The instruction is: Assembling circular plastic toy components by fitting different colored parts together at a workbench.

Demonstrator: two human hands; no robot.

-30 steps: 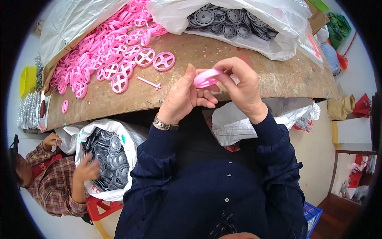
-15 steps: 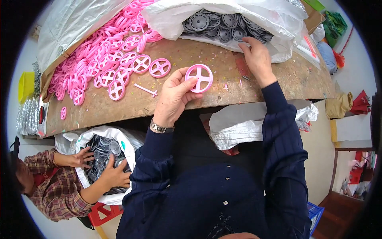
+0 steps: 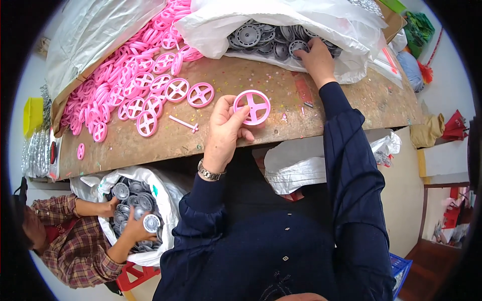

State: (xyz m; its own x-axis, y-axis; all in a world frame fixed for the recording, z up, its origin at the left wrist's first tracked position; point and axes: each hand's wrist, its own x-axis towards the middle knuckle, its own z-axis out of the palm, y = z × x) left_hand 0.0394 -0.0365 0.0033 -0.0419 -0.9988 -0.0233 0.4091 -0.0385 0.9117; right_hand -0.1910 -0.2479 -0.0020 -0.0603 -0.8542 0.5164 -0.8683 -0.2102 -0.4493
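My left hand [image 3: 224, 131] holds a pink four-spoked plastic wheel [image 3: 262, 106] above the front edge of the wooden table, thumb on its face and fingers behind. My right hand [image 3: 319, 61] reaches into the mouth of a white sack [image 3: 211, 37] at the back. Its thumb and fingers close on the rim of a grey plastic wheel disc [image 3: 298, 46]. Several more grey discs [image 3: 248, 35] lie around it inside the sack. The right fingertips are partly hidden among the discs.
Pink wheels [image 3: 135, 80] are heaped on the table's left side. A pink pin-like rod [image 3: 184, 124] lies in front of them. At lower left, a co-worker's hands [image 3: 136, 228] handle grey discs in another white sack [image 3: 168, 200]. A silvery-white bag [image 3: 296, 173] hangs below the table edge.
My right hand has moved slightly left and deeper among the grey discs, closing on one. The pink wheel stays in my left hand, slightly turned. The co-worker now lifts a grey disc.
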